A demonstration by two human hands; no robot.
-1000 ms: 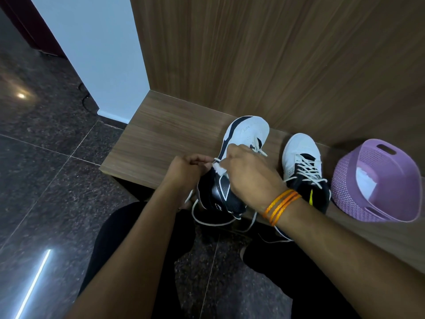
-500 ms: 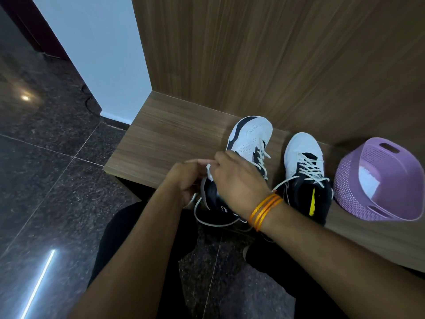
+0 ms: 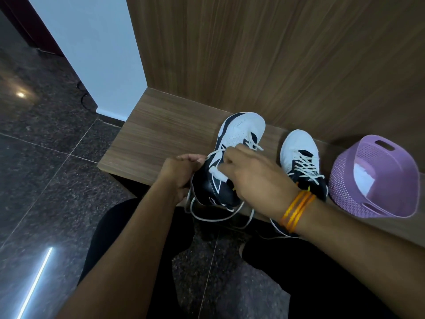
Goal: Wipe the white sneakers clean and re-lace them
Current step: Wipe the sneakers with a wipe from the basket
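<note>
Fingers of left hand, right hand pinch lace; purple basket holds white cloth.

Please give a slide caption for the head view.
The left hand and right hand hold the white lace of one sneaker on a wooden bench, beside a second sneaker and purple basket.

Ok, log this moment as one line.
phase: re-lacing | left hand: pinches white lace | right hand: pinches lace at near sneaker | other sneaker: laced, on wooden bench | purple basket: alongside
</note>
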